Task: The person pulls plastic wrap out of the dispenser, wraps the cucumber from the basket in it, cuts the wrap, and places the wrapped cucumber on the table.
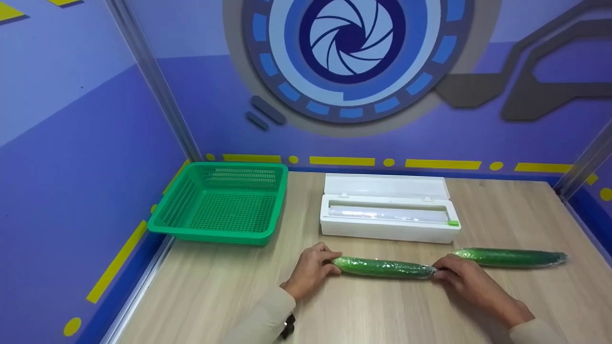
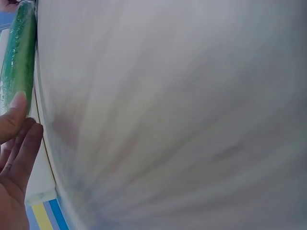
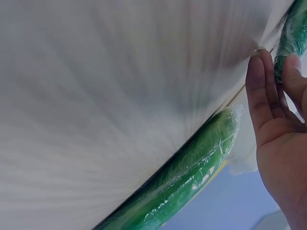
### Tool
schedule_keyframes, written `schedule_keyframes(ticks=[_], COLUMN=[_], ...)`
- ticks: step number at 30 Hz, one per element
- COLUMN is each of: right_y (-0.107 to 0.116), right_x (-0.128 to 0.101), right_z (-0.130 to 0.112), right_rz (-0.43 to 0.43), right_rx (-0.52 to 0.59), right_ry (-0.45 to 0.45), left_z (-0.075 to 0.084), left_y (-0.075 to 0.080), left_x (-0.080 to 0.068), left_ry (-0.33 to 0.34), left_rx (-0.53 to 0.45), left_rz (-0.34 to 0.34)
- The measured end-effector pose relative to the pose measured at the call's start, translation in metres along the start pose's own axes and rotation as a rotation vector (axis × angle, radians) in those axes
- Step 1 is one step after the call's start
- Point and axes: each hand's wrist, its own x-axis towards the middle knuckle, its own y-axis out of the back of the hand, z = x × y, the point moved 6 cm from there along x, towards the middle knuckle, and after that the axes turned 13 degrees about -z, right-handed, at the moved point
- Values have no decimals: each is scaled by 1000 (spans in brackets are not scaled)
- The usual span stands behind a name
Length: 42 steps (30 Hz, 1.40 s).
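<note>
Cucumber: the film-wrapped cucumber [image 1: 382,267] lies lengthwise near the table's [image 1: 215,296] front edge, ahead of the white film dispenser [image 1: 388,220].
Left hand: your left hand [image 1: 311,272] pinches its left tip.
Right hand: your right hand [image 1: 461,277] pinches the right tip's film.
Advice: probably best to press both film ends flat, evenly.
Nearby: a second wrapped cucumber [image 1: 509,257] lies toward the right edge; a green basket [image 1: 222,203] sits at the back-left corner.

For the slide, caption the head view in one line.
Two hands hold a wrapped cucumber by its ends, beside a second cucumber, a wrap box and a green basket.
</note>
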Motion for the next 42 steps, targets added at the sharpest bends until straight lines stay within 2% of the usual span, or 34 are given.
schedule_keyframes(ticks=[4,8,11,14,18,21,24,30,34,37,42], right_y=[2,1,-1,-3,-5,-6,-7,-7,-8,-7,-6], right_x=[0,2,2,1,-3,-5,-5,-3,-3,-5,-10], right_z=[-3,-3,-2,-3,-7,-10,-10,-7,-7,-7,-5], right_rz=[24,5,0,23,98,132,134,66,44,71,117], right_rx=[-24,-4,17,7,-32,-66,-76,-8,-2,-23,-45], right_ry=[6,-81,-96,-22,100,175,164,43,52,76,139], left_z=[-1,-4,-5,-5,-2,-3,-5,-3,0,3,4], left_y=[2,1,1,1,1,1,1,2,2,0,-3], left_x=[1,1,-1,-1,-1,-1,-1,0,0,1,2], left_ry=[-1,17,33,32,-24,-29,2,2,-17,-32,-34], left_rx=[-32,-87,-85,-29,31,41,40,7,30,77,60], left_rz=[-4,-17,-19,-21,-8,-5,-7,14,9,-6,-28])
